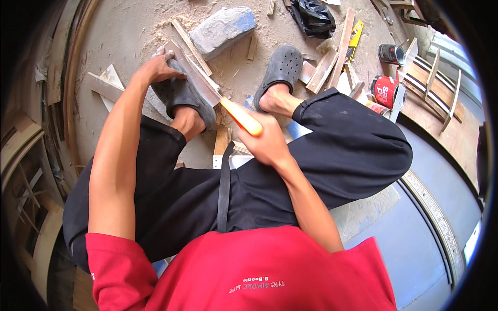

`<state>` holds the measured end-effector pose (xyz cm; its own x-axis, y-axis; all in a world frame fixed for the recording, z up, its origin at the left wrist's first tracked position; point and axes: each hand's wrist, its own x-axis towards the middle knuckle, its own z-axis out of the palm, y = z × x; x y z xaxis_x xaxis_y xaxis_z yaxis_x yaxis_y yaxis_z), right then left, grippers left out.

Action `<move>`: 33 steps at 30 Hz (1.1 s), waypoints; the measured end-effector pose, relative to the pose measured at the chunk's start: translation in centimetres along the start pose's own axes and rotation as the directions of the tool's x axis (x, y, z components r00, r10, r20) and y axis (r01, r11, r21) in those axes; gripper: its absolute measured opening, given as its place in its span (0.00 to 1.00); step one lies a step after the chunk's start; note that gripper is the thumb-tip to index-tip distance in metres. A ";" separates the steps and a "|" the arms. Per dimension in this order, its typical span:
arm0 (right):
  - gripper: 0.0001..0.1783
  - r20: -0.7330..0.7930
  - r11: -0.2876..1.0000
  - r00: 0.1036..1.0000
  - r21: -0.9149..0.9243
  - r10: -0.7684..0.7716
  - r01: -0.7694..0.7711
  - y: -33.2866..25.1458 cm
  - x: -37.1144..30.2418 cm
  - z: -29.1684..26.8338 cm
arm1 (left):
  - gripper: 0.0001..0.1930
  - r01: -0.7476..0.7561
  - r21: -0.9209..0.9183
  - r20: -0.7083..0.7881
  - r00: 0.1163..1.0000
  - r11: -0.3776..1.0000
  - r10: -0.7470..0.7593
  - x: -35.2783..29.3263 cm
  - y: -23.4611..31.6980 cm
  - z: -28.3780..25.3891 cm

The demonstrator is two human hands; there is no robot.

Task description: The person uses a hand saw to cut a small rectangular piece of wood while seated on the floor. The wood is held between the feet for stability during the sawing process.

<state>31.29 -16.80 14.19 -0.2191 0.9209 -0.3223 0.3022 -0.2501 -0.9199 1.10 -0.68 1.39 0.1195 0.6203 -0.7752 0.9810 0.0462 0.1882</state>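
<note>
My right hand [267, 140] is wrapped round the orange-yellow handle [241, 118] of a handsaw. Its grey blade [194, 78] slants away to the far left, beside my left clog. A pale wooden strip [210, 79] shows along the blade's right edge. At the blade's far end, my left hand [160, 68] is closed, thumb stretched toward the clog. Whether it grips the blade or wood under it is hidden. The grey left clog [174, 93] lies just under that hand.
A grey stone block [223, 31] sits beyond the blade, with sawdust and wood offcuts [324, 70] around. At right are a yellow-handled tool [355, 36], paint cans [384, 90] and a black plastic bag [313, 19]. Curved boards [65, 78] lean at left. My right clog [284, 67] stands flat.
</note>
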 end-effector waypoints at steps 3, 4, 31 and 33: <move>0.27 0.040 0.986 0.986 0.038 0.162 -0.163 -0.1 4.9 2.3 | 0.59 -0.003 0.020 -0.011 1.000 1.000 0.003 0.5 0.2 -0.1; 0.27 0.045 0.989 0.988 0.002 0.148 -0.148 0.1 4.2 2.1 | 0.59 -0.013 0.023 -0.015 1.000 1.000 0.013 0.4 0.2 0.0; 0.27 -0.034 0.982 0.986 -0.091 0.162 -0.165 0.1 -2.5 0.4 | 0.56 0.043 0.026 -0.005 0.999 0.999 -0.043 0.1 0.4 0.1; 0.27 -0.044 0.984 0.984 -0.050 0.171 -0.173 -0.1 -1.8 1.0 | 0.57 0.046 0.046 -0.026 0.999 0.998 -0.044 0.3 0.3 0.3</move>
<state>30.72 -18.75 14.67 -0.1232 0.8770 -0.4645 0.3812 -0.3904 -0.8380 1.51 -0.73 1.01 0.0719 0.6376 -0.7670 0.9915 0.0380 0.1245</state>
